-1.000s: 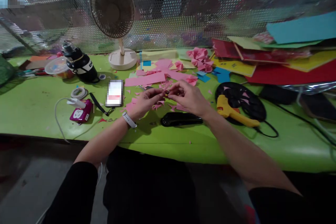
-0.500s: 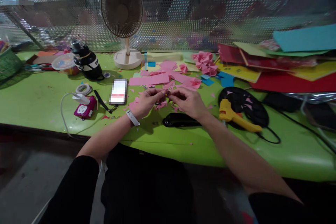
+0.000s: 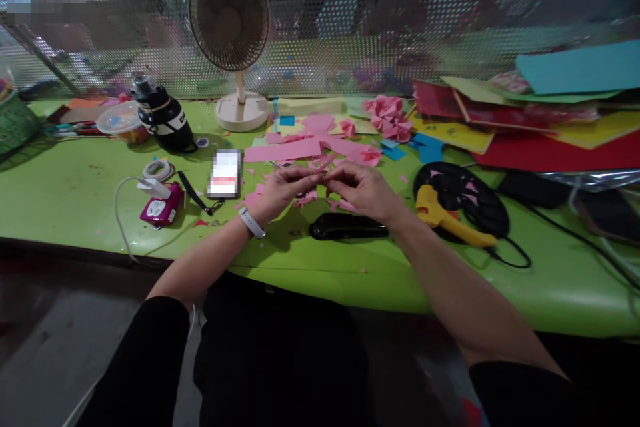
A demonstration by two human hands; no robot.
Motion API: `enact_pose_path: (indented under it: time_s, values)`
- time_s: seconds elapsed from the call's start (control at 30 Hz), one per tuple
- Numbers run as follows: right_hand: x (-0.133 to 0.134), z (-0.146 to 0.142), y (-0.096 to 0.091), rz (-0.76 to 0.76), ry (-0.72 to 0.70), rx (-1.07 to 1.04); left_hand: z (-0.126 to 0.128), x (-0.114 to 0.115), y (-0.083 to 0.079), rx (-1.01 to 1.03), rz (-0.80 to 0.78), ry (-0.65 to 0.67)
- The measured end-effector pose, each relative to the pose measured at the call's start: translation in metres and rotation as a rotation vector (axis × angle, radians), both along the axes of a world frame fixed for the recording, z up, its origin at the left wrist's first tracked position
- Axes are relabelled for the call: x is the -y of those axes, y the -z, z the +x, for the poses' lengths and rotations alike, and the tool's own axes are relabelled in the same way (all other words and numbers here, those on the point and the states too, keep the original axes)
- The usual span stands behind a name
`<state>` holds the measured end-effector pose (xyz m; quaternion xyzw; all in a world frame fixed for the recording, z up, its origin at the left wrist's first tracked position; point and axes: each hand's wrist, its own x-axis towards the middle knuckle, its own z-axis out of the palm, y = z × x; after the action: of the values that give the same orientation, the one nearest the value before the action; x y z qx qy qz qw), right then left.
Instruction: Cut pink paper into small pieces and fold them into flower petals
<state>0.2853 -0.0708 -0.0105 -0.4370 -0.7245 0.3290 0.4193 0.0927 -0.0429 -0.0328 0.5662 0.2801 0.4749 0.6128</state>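
Note:
My left hand and my right hand meet fingertip to fingertip just above the green table. Both pinch a small piece of pink paper between them; its shape is too small to make out. Pink paper scraps lie on the table right under the hands. A black stapler-like tool lies just in front of my right hand. Strips of pink paper lie behind the hands.
A yellow glue gun rests beside a black hand fan at the right. A phone, tape roll, magenta device, black bottle and desk fan stand left and behind. Coloured card sheets pile at the right; folded pink flowers sit behind.
The hands stay together on the small pink piece, with only slight finger movement. The view has shifted a little.

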Motion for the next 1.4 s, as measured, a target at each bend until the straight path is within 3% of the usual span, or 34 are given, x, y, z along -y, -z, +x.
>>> enact_pose_path:
  time_s: [0.23, 0.8, 1.03, 1.4]
  values:
    - [-0.003, 0.004, 0.002, -0.035, -0.093, -0.086, -0.002, 0.003, -0.003, -0.002, 0.013, 0.026]
    - [-0.001, 0.002, 0.000, -0.130, -0.092, -0.087, 0.000, 0.008, -0.005, 0.020, -0.006, 0.005]
    - [0.008, -0.011, 0.000, -0.038, 0.002, -0.074, 0.002, 0.009, -0.006, 0.073, -0.042, -0.062]
    - [0.006, -0.009, 0.003, -0.092, -0.095, -0.105, 0.002, 0.008, -0.005, 0.084, -0.055, -0.023]
